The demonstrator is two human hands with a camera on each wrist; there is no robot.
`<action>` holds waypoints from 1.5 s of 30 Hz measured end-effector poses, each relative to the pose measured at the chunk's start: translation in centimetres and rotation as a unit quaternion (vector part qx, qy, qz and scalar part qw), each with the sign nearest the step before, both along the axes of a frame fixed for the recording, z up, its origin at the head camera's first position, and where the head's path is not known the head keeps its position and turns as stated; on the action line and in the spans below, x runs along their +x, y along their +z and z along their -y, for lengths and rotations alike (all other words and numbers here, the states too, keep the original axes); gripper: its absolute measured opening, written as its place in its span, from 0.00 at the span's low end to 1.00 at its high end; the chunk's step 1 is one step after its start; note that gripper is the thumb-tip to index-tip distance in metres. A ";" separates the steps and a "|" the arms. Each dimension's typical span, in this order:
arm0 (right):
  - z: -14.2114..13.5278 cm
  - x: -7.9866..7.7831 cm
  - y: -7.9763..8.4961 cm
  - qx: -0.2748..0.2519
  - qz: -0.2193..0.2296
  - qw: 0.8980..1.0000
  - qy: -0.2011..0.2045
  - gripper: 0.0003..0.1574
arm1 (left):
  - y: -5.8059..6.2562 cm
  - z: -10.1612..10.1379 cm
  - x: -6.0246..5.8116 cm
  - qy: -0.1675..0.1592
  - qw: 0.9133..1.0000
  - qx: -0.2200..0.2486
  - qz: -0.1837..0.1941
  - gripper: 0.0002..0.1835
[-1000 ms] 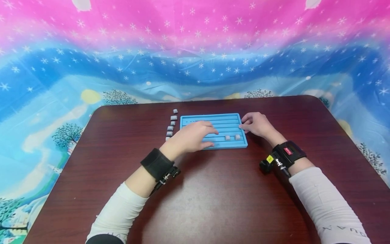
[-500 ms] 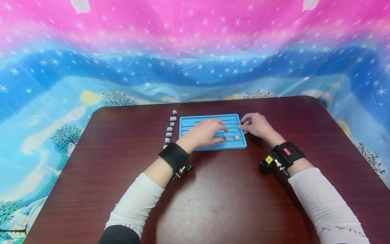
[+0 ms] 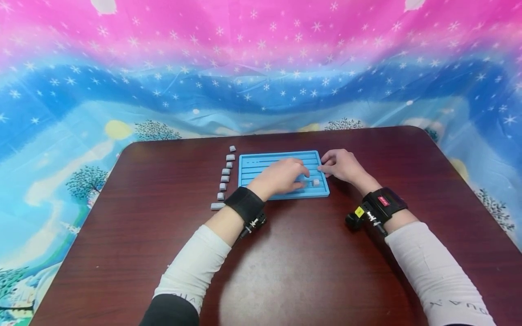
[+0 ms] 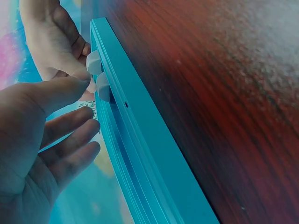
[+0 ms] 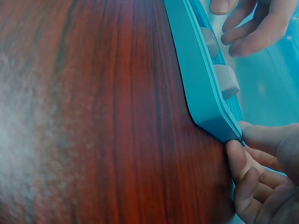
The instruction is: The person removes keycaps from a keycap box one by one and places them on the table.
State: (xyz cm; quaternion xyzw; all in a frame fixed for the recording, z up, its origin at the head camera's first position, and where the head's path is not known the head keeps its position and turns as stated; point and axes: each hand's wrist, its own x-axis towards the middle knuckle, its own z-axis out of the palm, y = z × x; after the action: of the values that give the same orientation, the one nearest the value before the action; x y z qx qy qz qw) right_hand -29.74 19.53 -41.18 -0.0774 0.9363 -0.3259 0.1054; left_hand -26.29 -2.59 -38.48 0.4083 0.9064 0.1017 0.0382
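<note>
A light blue slotted tray (image 3: 261, 165) lies on the table. My right hand (image 3: 344, 165) pinches its right edge, the thumb on top and fingers beneath in the right wrist view. My left hand (image 3: 281, 175) hovers over the tray with thumb and fingers apart. Near its fingertips, a pale grey keycap (image 3: 316, 182) sits in a front slot by the right end. Beside it stands a second keycap (image 5: 210, 42), which the left fingers mostly hide in the head view. Nothing is between the left thumb (image 4: 70, 88) and fingers.
Left of the tray, several grey keycaps (image 3: 225, 172) stand in a slanting line on the dark wooden table (image 3: 285, 262). The nearest one is a longer keycap (image 3: 218, 206), close to the left wrist strap (image 3: 244, 203). A patterned cloth (image 3: 261, 99) hangs behind the table.
My left hand has moved right across the tray, up to the two keycaps there, uncovering more of the keycap line on the left. My right hand has stayed at the tray's edge.
</note>
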 end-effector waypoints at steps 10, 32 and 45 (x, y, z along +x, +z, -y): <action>0.3 -0.1 0.1 -0.006 0.002 1.000 0.002 0.21 | -0.7 -0.4 -0.3 -0.003 1.000 -0.007 0.005 0.14; 0.2 -0.2 0.3 0.001 0.003 1.000 0.000 0.21 | -0.3 -1.0 -0.3 0.007 1.000 -0.015 0.007 0.09; 0.2 -0.1 0.0 0.005 0.005 1.000 -0.013 0.20 | -0.4 -0.6 -0.1 0.006 1.000 -0.001 0.002 0.10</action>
State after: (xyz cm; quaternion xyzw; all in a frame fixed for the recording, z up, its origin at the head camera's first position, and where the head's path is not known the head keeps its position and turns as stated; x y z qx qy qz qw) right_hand -29.84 19.33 -41.16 -0.0632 0.9382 -0.3233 0.1057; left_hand -26.43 -1.99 -38.88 0.4027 0.9088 0.1021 0.0397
